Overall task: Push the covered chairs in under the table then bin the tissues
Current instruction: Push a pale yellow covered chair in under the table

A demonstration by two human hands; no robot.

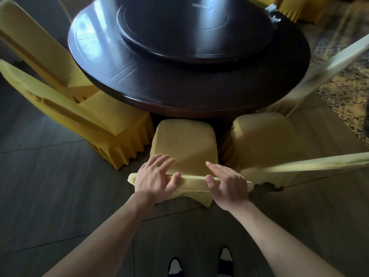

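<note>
A yellow-covered chair [184, 142] stands right in front of me, its seat partly beneath the dark round table [199, 90]. My left hand [154, 179] grips the left part of the chair's top rail, fingers over the front and thumb on top. My right hand [227, 183] holds the right part of the same rail in the same way. On the table's far right edge lies something crumpled and pale, perhaps tissues [272, 14]; it is blurred.
Two covered chairs [111, 120] sit at the left, angled toward the table. Another covered chair [265, 140] stands at the right, its backrest reaching past the frame edge. A raised turntable [191, 31] fills the table's middle. A patterned carpet [351, 90] lies at right. My shoes [199, 263] are below.
</note>
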